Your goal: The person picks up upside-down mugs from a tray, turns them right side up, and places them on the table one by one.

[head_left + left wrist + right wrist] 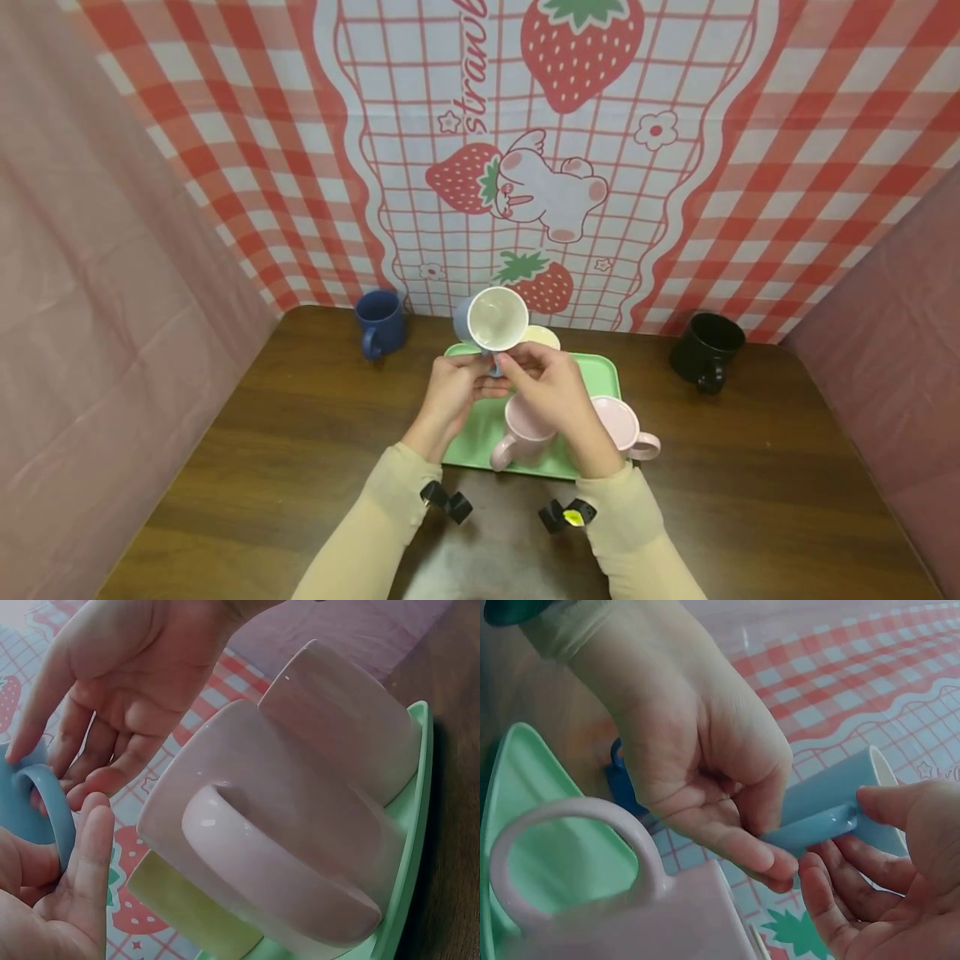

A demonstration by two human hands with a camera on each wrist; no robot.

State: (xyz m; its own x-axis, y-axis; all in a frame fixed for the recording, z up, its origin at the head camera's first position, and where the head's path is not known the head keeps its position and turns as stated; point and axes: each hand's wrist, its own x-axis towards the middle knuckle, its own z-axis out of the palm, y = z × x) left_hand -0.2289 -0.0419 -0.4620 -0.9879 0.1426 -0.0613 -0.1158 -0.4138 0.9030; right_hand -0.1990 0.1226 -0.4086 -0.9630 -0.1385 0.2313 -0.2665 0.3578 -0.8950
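Observation:
Both hands hold a light blue mug [465,323] up over the far part of a green tray [468,442]. Its white inside faces the head camera, and the handle points down towards the hands. My left hand [450,396] grips the handle, thumb and fingers around it in the left wrist view. With the thumb near the handle's upper end and fingers beneath, my right hand [922,877] pinches the mug from the other side. Under the right hand and forearm, a pink mug [528,423] and another pink mug [615,421] stand on the tray. A pale yellow mug [543,337] sits behind, partly hidden.
A dark blue mug [381,323] stands at the table's back left. Its black counterpart, a mug [705,346], stands at the back right. A strawberry-print cloth [645,208] hangs behind the wooden table [300,467], with pink cloth [112,317] along the sides.

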